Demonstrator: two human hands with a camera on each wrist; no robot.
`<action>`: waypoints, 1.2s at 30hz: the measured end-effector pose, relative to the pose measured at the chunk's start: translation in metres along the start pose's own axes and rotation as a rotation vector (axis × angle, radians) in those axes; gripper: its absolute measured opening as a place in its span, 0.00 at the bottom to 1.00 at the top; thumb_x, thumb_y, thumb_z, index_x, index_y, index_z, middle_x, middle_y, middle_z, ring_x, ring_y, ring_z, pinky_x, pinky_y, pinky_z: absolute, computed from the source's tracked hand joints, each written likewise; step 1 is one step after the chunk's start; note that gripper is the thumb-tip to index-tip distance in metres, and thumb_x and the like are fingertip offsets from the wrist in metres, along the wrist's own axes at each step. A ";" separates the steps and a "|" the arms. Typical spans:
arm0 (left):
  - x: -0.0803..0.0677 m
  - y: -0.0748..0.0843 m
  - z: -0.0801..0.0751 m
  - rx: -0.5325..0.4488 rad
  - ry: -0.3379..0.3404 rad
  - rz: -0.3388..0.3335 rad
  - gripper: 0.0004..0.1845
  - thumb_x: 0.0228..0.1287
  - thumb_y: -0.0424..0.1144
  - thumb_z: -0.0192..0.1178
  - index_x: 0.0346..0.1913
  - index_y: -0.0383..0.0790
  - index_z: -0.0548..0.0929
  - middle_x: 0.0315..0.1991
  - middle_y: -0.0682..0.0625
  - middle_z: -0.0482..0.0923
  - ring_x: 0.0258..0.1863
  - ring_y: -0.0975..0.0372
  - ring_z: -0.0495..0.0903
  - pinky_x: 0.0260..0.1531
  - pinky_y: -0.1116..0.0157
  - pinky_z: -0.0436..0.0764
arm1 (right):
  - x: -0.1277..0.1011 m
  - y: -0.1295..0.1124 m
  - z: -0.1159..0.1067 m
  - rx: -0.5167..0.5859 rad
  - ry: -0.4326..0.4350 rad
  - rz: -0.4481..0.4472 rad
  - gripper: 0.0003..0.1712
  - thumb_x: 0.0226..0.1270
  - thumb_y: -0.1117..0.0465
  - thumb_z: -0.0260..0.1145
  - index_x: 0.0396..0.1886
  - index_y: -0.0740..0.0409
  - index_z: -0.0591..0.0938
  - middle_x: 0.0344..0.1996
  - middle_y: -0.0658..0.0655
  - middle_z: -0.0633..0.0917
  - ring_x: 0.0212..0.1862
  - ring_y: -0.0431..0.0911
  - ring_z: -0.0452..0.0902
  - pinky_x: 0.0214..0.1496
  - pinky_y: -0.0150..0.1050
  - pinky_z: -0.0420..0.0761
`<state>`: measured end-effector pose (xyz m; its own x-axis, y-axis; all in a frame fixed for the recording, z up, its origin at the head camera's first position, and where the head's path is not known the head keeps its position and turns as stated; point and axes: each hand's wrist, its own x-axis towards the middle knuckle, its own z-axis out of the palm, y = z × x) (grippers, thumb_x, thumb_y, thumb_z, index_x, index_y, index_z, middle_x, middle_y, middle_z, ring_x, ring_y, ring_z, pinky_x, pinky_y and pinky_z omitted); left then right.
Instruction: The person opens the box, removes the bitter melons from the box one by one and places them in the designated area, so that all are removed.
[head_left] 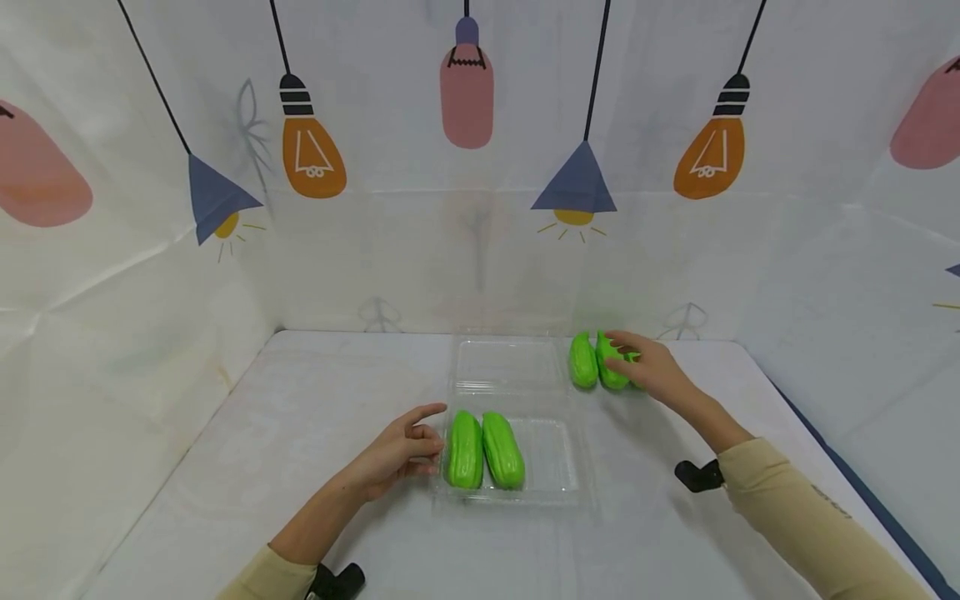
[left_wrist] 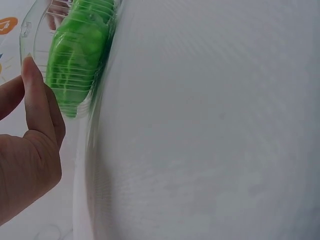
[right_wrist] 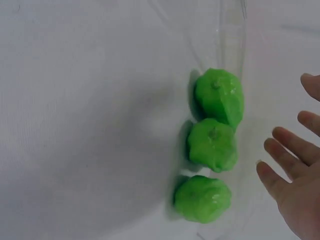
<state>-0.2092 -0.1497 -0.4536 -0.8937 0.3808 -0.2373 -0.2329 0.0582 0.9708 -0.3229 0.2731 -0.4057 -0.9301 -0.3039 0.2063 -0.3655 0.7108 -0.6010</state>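
Observation:
A clear plastic clamshell box lies with its lid folded back. Side by side in its left half are two glossy green, ridged, long vegetables, a left one and a right one; their exact kind is unclear. My left hand touches the box's left side with thumb and fingertips, as the left wrist view also shows. Behind the box at right, my right hand hovers with spread fingers over three similar vegetables, touching none in the right wrist view. The rightmost is mostly hidden in the head view.
A white-covered table bears everything. Printed white sheeting rises behind it and along both sides. Black wrist devices sit by both sleeves. The lid's right edge is close to the loose vegetables.

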 end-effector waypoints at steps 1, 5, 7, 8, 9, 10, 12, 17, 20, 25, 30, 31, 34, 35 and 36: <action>0.000 0.000 0.000 0.000 0.001 0.001 0.38 0.68 0.35 0.61 0.77 0.45 0.56 0.39 0.51 0.73 0.31 0.64 0.79 0.32 0.71 0.85 | 0.000 -0.003 0.002 0.003 -0.003 -0.009 0.32 0.70 0.55 0.65 0.69 0.63 0.71 0.61 0.70 0.78 0.62 0.65 0.74 0.63 0.62 0.74; 0.000 0.000 0.001 0.003 0.001 0.007 0.38 0.68 0.35 0.61 0.77 0.44 0.56 0.38 0.51 0.73 0.31 0.65 0.78 0.32 0.71 0.85 | -0.001 -0.016 0.011 0.036 -0.027 -0.044 0.31 0.69 0.56 0.66 0.68 0.63 0.73 0.64 0.67 0.77 0.62 0.63 0.75 0.63 0.63 0.74; -0.001 0.000 0.001 0.002 0.001 0.010 0.38 0.68 0.35 0.62 0.77 0.44 0.56 0.38 0.51 0.73 0.31 0.65 0.78 0.31 0.71 0.85 | -0.002 -0.023 0.016 0.049 -0.041 -0.063 0.31 0.68 0.57 0.67 0.68 0.64 0.73 0.64 0.66 0.77 0.62 0.63 0.75 0.63 0.63 0.74; -0.001 0.000 0.001 0.002 0.000 0.010 0.38 0.68 0.35 0.62 0.77 0.44 0.56 0.38 0.51 0.73 0.32 0.65 0.78 0.31 0.71 0.85 | -0.002 -0.026 0.018 0.050 -0.048 -0.075 0.31 0.68 0.57 0.67 0.67 0.64 0.74 0.64 0.66 0.77 0.62 0.63 0.75 0.63 0.63 0.74; -0.001 0.000 0.001 0.002 0.000 0.011 0.38 0.68 0.35 0.62 0.77 0.44 0.56 0.38 0.51 0.73 0.32 0.65 0.78 0.31 0.71 0.85 | -0.003 -0.030 0.020 0.049 -0.053 -0.082 0.31 0.68 0.57 0.67 0.67 0.64 0.74 0.64 0.66 0.78 0.62 0.62 0.76 0.62 0.62 0.75; -0.001 0.000 0.001 0.002 -0.001 0.012 0.38 0.68 0.35 0.61 0.77 0.44 0.56 0.38 0.51 0.73 0.32 0.65 0.78 0.31 0.71 0.85 | -0.003 -0.034 0.022 0.042 -0.058 -0.090 0.30 0.68 0.56 0.67 0.67 0.63 0.74 0.63 0.65 0.78 0.62 0.62 0.76 0.62 0.62 0.75; 0.000 0.000 0.001 0.000 -0.001 0.009 0.38 0.68 0.35 0.62 0.77 0.44 0.56 0.38 0.51 0.73 0.32 0.65 0.78 0.31 0.71 0.85 | -0.004 -0.041 0.025 0.020 -0.066 -0.110 0.30 0.68 0.55 0.67 0.67 0.61 0.75 0.63 0.64 0.79 0.61 0.60 0.77 0.62 0.61 0.77; 0.000 0.000 0.000 -0.008 -0.001 0.005 0.39 0.67 0.35 0.62 0.77 0.45 0.56 0.38 0.51 0.74 0.32 0.65 0.78 0.32 0.71 0.85 | -0.008 -0.056 0.032 0.050 -0.111 -0.152 0.31 0.68 0.54 0.67 0.69 0.59 0.74 0.64 0.60 0.79 0.61 0.59 0.77 0.63 0.60 0.76; 0.000 0.000 0.000 -0.010 -0.001 0.006 0.39 0.68 0.35 0.62 0.77 0.44 0.56 0.38 0.51 0.74 0.32 0.65 0.79 0.32 0.70 0.85 | -0.011 -0.063 0.036 0.072 -0.145 -0.166 0.32 0.69 0.55 0.67 0.70 0.58 0.72 0.63 0.61 0.79 0.60 0.59 0.78 0.62 0.60 0.77; 0.000 0.000 0.001 -0.011 0.000 0.001 0.39 0.67 0.35 0.62 0.77 0.44 0.56 0.38 0.51 0.74 0.32 0.65 0.78 0.32 0.71 0.85 | -0.015 -0.071 0.044 0.075 -0.191 -0.187 0.33 0.68 0.53 0.67 0.70 0.55 0.72 0.60 0.61 0.81 0.58 0.58 0.79 0.59 0.55 0.80; -0.002 0.000 0.001 -0.011 -0.003 0.007 0.39 0.67 0.35 0.62 0.77 0.44 0.56 0.38 0.51 0.74 0.32 0.65 0.78 0.32 0.71 0.85 | -0.019 -0.076 0.051 0.091 -0.230 -0.210 0.35 0.67 0.50 0.68 0.71 0.54 0.72 0.59 0.61 0.82 0.58 0.58 0.80 0.59 0.54 0.81; -0.002 0.001 0.001 -0.011 -0.002 0.007 0.39 0.68 0.35 0.62 0.77 0.44 0.56 0.38 0.50 0.73 0.32 0.65 0.78 0.31 0.71 0.85 | -0.020 -0.077 0.052 0.095 -0.237 -0.210 0.35 0.67 0.49 0.68 0.71 0.55 0.72 0.59 0.61 0.81 0.58 0.59 0.79 0.59 0.54 0.81; -0.002 0.001 0.001 -0.010 -0.003 0.007 0.39 0.68 0.34 0.62 0.77 0.43 0.56 0.38 0.51 0.73 0.32 0.65 0.78 0.31 0.71 0.85 | -0.022 -0.079 0.055 0.113 -0.247 -0.205 0.34 0.68 0.50 0.68 0.71 0.54 0.71 0.61 0.62 0.81 0.59 0.60 0.78 0.59 0.53 0.81; -0.002 0.001 0.002 -0.011 -0.003 0.007 0.39 0.68 0.34 0.62 0.77 0.43 0.56 0.38 0.51 0.73 0.32 0.65 0.78 0.31 0.71 0.85 | -0.022 -0.080 0.057 0.114 -0.244 -0.206 0.34 0.68 0.51 0.68 0.71 0.54 0.72 0.60 0.62 0.81 0.59 0.60 0.78 0.59 0.52 0.82; -0.002 0.000 0.002 -0.012 -0.004 0.008 0.39 0.68 0.34 0.62 0.77 0.43 0.55 0.38 0.51 0.73 0.32 0.65 0.78 0.31 0.71 0.85 | -0.023 -0.080 0.058 0.114 -0.241 -0.213 0.34 0.68 0.52 0.68 0.71 0.55 0.72 0.60 0.62 0.81 0.59 0.60 0.78 0.58 0.52 0.82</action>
<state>-0.2073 -0.1486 -0.4528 -0.8940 0.3849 -0.2293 -0.2304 0.0440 0.9721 -0.2704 0.1862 -0.4069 -0.7932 -0.5886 0.1562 -0.5314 0.5438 -0.6495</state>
